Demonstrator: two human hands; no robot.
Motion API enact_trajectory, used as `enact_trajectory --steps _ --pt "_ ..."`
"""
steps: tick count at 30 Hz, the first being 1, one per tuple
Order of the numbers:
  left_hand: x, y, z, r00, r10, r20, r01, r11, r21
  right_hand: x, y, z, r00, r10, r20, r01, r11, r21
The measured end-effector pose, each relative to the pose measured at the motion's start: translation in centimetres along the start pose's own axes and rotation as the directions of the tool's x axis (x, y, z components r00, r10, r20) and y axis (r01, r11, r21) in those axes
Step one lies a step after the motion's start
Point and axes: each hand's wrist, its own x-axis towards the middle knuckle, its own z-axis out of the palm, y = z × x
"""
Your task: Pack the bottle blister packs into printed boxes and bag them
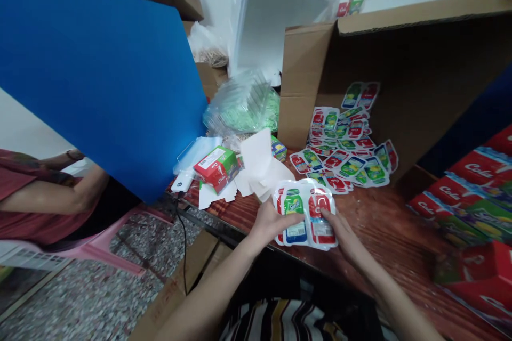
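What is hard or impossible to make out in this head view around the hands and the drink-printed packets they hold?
- Head view: how many packets are in the held stack. The top one hides the rest, and the left hand and right hand cover its edges.
- Seated person: mostly hidden by the blue board and cut by the left edge.
- Red cartons at right: blurred, small print unreadable.
- Cardboard box: its far interior is too dark.

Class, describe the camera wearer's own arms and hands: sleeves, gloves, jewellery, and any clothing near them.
Both arms are bare as far as the picture shows, with no sleeves. The left hand and right hand wear no gloves, and no ring, watch or bracelet can be seen. Between the arms is a striped garment in black, white and yellowish-brown.
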Motion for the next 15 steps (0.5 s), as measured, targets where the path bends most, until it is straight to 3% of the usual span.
enact_trajectory --steps 6,9,12,15 --pt "-5.0 0.4 4.1 0.995 -0.083 0.061 0.091 0.986 -0.138 -5.7 0.8 -3.9 0.983 0.134 -0.123 -0.142 0.988 -0.058" --pt "-6.8 0.7 5.6 0.999 -0.036 0.028 0.042 0.974 -0.221 -7.8 1.4 -5.8 0.979 0.108 -0.172 -0.138 0.976 -0.169" --pt "-8.2 1.1 5.2 0.993 0.078 0.091 -0.053 0.968 -0.245 -10.0 1.1 -6.6 0.983 -0.026 -0.183 -0.041 0.934 -0.354" --pt "-9.5 1.2 2.8 0.977 0.071 0.201 -0.012 0.96 -0.281 -12.0 0.3 -5.6 0.983 -0.179 -0.029 0.143 0.865 -0.482"
